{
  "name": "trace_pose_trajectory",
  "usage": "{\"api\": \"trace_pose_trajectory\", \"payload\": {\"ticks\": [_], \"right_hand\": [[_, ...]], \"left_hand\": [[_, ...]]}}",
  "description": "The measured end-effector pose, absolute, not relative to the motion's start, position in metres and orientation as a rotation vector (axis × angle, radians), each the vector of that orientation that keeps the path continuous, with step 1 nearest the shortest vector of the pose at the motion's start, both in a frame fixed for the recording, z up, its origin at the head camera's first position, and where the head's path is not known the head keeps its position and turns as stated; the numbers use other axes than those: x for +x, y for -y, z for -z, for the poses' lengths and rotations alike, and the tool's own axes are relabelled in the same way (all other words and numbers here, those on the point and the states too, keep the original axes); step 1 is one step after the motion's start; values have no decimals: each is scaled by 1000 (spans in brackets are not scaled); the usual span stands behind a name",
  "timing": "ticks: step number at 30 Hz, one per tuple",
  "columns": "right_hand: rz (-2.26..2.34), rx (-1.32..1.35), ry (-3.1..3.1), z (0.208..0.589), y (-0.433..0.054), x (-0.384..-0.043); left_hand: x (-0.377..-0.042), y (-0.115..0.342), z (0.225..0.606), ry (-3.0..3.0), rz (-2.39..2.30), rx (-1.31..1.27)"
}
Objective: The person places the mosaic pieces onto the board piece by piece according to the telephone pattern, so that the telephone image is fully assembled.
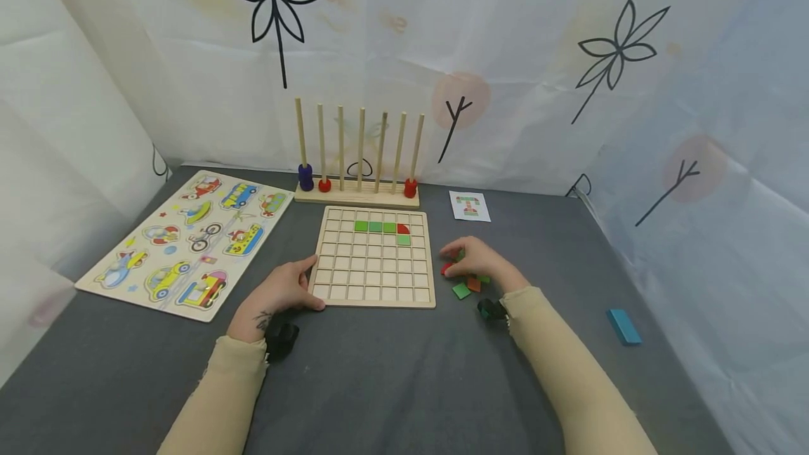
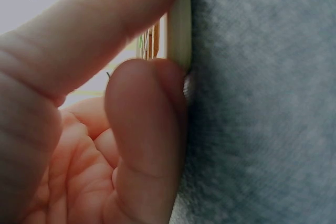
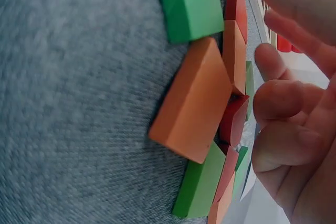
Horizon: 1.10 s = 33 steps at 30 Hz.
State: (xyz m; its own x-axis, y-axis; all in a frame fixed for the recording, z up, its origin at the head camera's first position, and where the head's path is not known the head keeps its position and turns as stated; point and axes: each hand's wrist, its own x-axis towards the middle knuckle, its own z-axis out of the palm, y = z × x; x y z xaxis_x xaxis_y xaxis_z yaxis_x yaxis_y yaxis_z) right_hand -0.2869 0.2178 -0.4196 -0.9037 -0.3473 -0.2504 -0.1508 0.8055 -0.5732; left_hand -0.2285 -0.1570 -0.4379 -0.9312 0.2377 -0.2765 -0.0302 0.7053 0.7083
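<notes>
A wooden grid board [image 1: 373,303] lies flat in the middle of the table. Three green tiles [image 1: 376,227] and a rounded red tile [image 1: 403,229] sit side by side in its upper rows, with another green tile below the red one. At the board's lower left corner, the thumb and a finger of my left hand [image 1: 282,290] touch the edges. My right hand [image 1: 482,258] hovers with loosely bent fingers over a loose pile of small tiles. Among these are an orange tile [image 3: 202,98] and a green tile [image 3: 194,6]; nothing shows between its fingers.
Behind the board stands a peg rack [image 1: 357,195] with purple and red beads. A picture puzzle board [image 1: 183,244] lies on the left. A white pattern card [image 1: 470,206] is at the back right, and a blue block [image 1: 623,327] lies far right.
</notes>
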Motion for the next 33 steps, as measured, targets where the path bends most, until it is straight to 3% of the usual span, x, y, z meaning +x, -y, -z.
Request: {"api": "trace_pose_trajectory", "payload": {"ticks": [21,33], "right_hand": [[647,-457,-2706,420,-212,-284],[1057,-568,-2795,394,-165,-301]], "left_hand": [[-227,156,439,-2566,-1113,178],[-226,157,439,-2570,-1121,179]]}}
